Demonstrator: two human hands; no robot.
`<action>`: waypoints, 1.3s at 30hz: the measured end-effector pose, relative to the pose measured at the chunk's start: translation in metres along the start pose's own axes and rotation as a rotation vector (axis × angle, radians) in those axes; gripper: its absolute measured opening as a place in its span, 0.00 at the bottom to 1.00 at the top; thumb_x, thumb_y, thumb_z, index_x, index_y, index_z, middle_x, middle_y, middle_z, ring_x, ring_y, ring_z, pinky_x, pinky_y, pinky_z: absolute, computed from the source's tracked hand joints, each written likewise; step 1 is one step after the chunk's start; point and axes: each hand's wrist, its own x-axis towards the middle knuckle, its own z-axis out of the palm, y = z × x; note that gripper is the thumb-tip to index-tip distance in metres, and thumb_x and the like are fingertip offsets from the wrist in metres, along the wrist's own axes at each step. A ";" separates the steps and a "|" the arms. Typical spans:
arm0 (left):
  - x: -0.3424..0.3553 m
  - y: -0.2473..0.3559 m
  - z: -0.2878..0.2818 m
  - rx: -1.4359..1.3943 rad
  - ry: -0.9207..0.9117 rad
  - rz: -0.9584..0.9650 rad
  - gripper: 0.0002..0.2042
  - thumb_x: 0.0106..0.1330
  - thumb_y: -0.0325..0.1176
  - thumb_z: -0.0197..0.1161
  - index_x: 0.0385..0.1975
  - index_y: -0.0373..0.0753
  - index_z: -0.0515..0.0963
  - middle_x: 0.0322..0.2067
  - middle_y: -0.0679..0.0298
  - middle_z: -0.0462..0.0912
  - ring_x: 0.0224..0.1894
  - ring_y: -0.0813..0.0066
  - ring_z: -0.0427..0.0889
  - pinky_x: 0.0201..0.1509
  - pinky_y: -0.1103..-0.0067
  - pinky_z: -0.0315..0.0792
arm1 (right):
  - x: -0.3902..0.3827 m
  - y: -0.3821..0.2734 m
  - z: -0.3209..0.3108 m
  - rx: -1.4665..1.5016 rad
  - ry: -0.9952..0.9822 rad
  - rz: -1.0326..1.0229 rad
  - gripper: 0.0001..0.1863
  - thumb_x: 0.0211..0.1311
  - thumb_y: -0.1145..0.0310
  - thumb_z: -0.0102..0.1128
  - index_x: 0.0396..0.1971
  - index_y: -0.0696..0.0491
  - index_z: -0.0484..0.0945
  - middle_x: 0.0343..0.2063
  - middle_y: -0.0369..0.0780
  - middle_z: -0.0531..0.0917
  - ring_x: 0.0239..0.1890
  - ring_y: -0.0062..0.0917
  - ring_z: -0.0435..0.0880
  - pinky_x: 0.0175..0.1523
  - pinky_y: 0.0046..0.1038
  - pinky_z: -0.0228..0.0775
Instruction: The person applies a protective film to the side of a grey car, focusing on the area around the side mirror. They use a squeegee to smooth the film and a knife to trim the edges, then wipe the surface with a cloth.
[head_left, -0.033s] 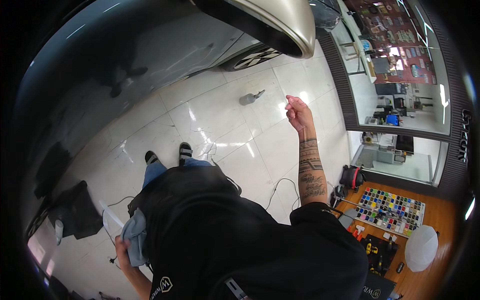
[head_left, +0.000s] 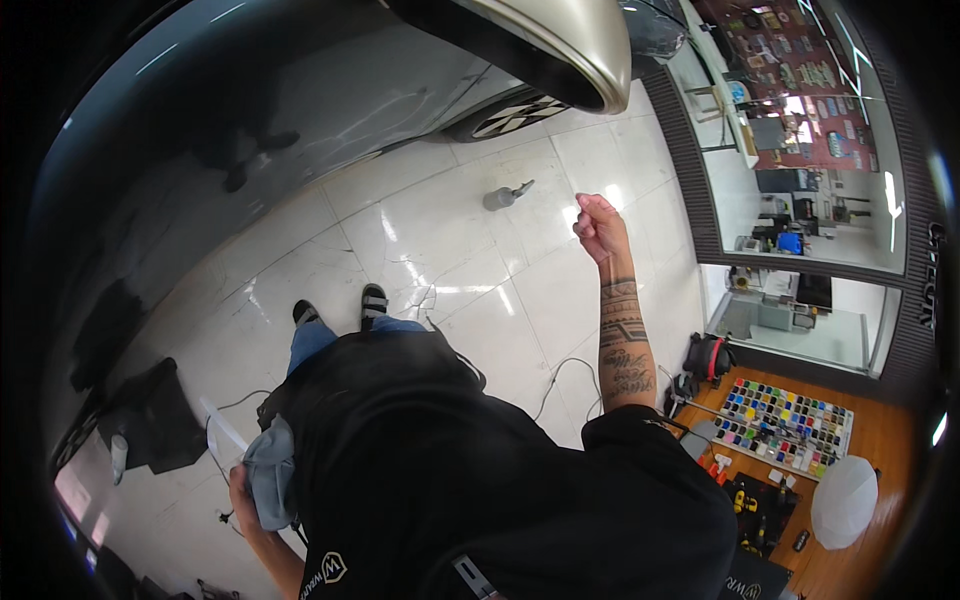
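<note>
My right hand [head_left: 602,228] is raised over the floor, its fingers curled and their tips pressed together. Anything between them is too small to make out. Low at the left, my left hand [head_left: 242,492] is closed around a blue-grey cloth [head_left: 270,472] beside my hip. A pale translucent strip [head_left: 226,428] sticks out just above that hand; whether my fingers touch it is unclear. Beyond my feet, a grey spray bottle [head_left: 499,199] stands on the tiled floor, apart from both hands. A glossy dark car [head_left: 300,110] with a champagne-coloured side mirror [head_left: 590,45] fills the upper left.
Black sheeting [head_left: 160,425] lies at the left, with a whitish bottle [head_left: 119,458] on it. A cable [head_left: 548,385] curls over the floor near my right side. On the right are a red-and-black vacuum [head_left: 712,357], a colour sample board [head_left: 790,425] and yellow power tools [head_left: 743,500].
The view has shifted very slightly. My left fingers have moved a little against the cloth; my right hand stays raised in nearly the same pose.
</note>
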 end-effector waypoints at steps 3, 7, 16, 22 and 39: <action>-0.012 0.013 0.059 -0.149 0.042 -0.142 0.13 0.63 0.35 0.57 0.42 0.34 0.76 0.43 0.59 0.79 0.44 0.73 0.77 0.52 0.76 0.70 | 0.004 0.006 0.008 -0.194 -0.038 -0.075 0.13 0.62 0.73 0.58 0.46 0.59 0.76 0.28 0.36 0.79 0.18 0.15 0.71 0.25 0.16 0.63; -0.026 0.003 0.091 0.050 0.076 -0.059 0.11 0.62 0.34 0.58 0.40 0.34 0.76 0.40 0.60 0.79 0.42 0.74 0.77 0.51 0.77 0.69 | -0.025 0.014 0.058 -0.562 -0.028 -0.190 0.16 0.61 0.75 0.57 0.48 0.64 0.75 0.35 0.41 0.83 0.33 0.21 0.82 0.37 0.18 0.74; -0.024 0.006 0.112 0.359 0.070 0.191 0.08 0.62 0.30 0.59 0.37 0.35 0.76 0.33 0.64 0.80 0.38 0.77 0.77 0.49 0.80 0.69 | -0.027 -0.018 0.055 -0.751 0.150 -0.249 0.21 0.58 0.76 0.59 0.53 0.61 0.73 0.36 0.48 0.85 0.23 0.24 0.85 0.24 0.18 0.75; -0.044 0.075 0.106 0.429 -0.130 0.572 0.07 0.55 0.28 0.61 0.32 0.34 0.76 0.28 0.69 0.75 0.34 0.82 0.72 0.43 0.85 0.64 | -0.073 -0.057 0.076 -0.249 -0.456 -0.115 0.48 0.53 0.84 0.38 0.71 0.46 0.26 0.63 0.58 0.63 0.28 0.33 0.88 0.16 0.17 0.73; -0.007 0.112 0.466 1.164 -1.173 0.850 0.10 0.67 0.33 0.58 0.38 0.34 0.82 0.21 0.65 0.77 0.27 0.81 0.71 0.34 0.82 0.67 | -0.121 -0.084 0.040 -0.226 -0.383 -0.416 0.43 0.49 0.82 0.42 0.71 0.57 0.43 0.51 0.55 0.77 0.19 0.21 0.83 0.17 0.13 0.64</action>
